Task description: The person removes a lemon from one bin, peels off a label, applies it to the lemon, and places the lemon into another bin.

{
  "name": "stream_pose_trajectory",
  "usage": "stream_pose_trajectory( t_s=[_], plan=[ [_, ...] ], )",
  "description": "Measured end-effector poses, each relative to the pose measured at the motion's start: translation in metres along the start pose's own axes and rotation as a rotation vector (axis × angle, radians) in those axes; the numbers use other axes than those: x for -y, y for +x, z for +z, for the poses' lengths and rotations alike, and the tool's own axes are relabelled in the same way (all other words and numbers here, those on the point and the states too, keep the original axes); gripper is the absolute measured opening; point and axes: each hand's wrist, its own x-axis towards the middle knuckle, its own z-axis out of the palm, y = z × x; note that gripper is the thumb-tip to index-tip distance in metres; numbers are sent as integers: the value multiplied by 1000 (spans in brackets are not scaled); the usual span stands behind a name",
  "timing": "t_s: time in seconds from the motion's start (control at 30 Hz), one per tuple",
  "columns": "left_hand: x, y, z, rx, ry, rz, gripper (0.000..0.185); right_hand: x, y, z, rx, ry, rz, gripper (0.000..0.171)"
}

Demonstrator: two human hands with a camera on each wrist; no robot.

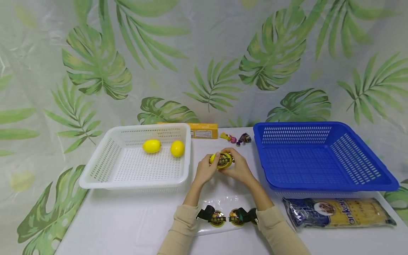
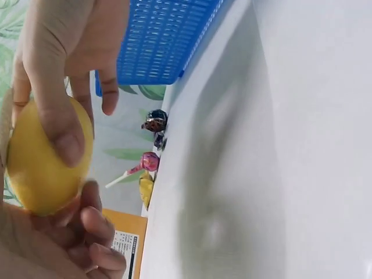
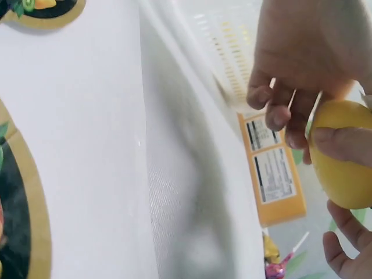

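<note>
Above the middle of the table, both hands hold a yellow lemon [image 1: 211, 159]. A round black-and-gold sticker [image 1: 225, 160] with fruit pictures shows on its side toward the head camera. My left hand [image 1: 204, 170] grips the lemon from the left, and my right hand [image 1: 239, 169] has its fingers around the right end. In the left wrist view, a thumb presses along the lemon [image 2: 49, 160]. Between the forearms lies a glossy sheet [image 1: 220, 200] with round fruit stickers [image 1: 217, 219], partly covered by black straps near the cuffs.
A white basket [image 1: 134, 185] with two lemons [image 1: 151, 146] stands left, a blue basket [image 1: 318, 187] right. Behind the hands lie an orange box [image 1: 204, 131] and several wrapped candies [image 1: 244, 138]. A pasta packet [image 1: 339, 212] lies in front of the blue basket.
</note>
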Motion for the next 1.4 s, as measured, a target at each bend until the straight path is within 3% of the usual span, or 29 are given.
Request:
stream_pose_trajectory(
  t_s=[0.1,0.2,0.43,0.53,0.63,0.7,0.83,1.03,1.2,1.4],
  plan=[
    [1,-2,-2,63,22,-28,53,5,-4,-3,33,-20,-20,63],
    [4,-2,-1,72,0,-5,53,11,-6,-7,57,-33,-27,63],
    [7,-1,2,97,-185,-12,59,22,-10,-17,138,-18,21,67],
    [5,-2,1,51,-198,-16,55,28,-12,-21,201,65,89,76],
    [1,-4,2,-53,-165,8,50,35,-14,-22,206,110,154,75],
    [-1,-5,4,-128,-115,40,48,38,-14,-19,158,105,182,66],
    [-6,-8,12,-246,-11,109,43,44,-10,-8,-17,60,223,46],
    [-7,-12,23,-382,74,175,38,49,-7,7,-208,8,282,39],
    [-9,-14,27,-450,90,234,36,50,-5,13,-300,-35,305,33],
    [-13,-18,31,-446,-30,224,35,46,-6,16,-408,-2,261,24]
  ],
)
